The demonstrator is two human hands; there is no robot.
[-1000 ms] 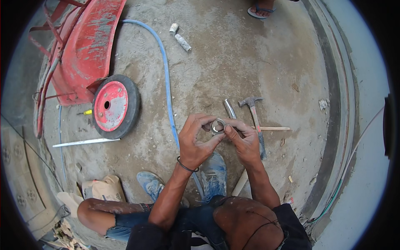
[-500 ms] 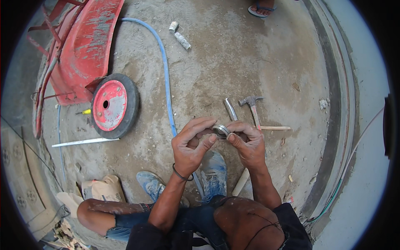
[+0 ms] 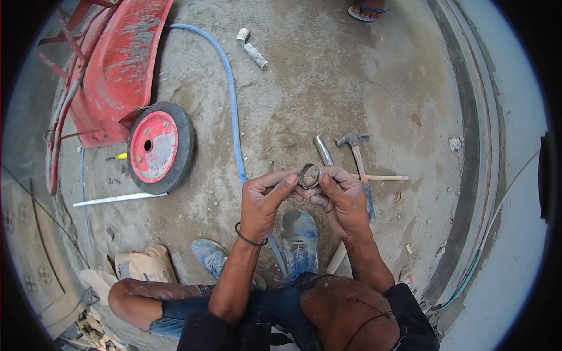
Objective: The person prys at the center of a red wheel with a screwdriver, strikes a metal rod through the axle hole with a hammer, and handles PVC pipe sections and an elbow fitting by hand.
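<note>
Between my two hands is a small round metal ring (image 3: 301, 176), tilted so that I look into its opening. My left hand (image 3: 261, 196) pinches its left side with thumb and fingers. My right hand (image 3: 346, 199) is closed on its right side, with some fingers curled underneath. Just beyond the hands lie a shiny metal tube (image 3: 323, 151) and a claw hammer (image 3: 357, 157), its handle running down beside my right hand. A wooden stick (image 3: 387, 178) crosses under the hammer.
A red wheelbarrow (image 3: 120, 76) lies at the far left, and a wheel (image 3: 187, 146) with a red hub stands near it. A blue hose (image 3: 232, 99) runs toward my feet. White cylindrical pieces (image 3: 256, 55) lie farther off. Another person's sandalled foot (image 3: 369, 11) shows at the top.
The ring has been turned so its opening faces up toward me. My hands have shifted their fingers around it, with the right fingers now curled below.
</note>
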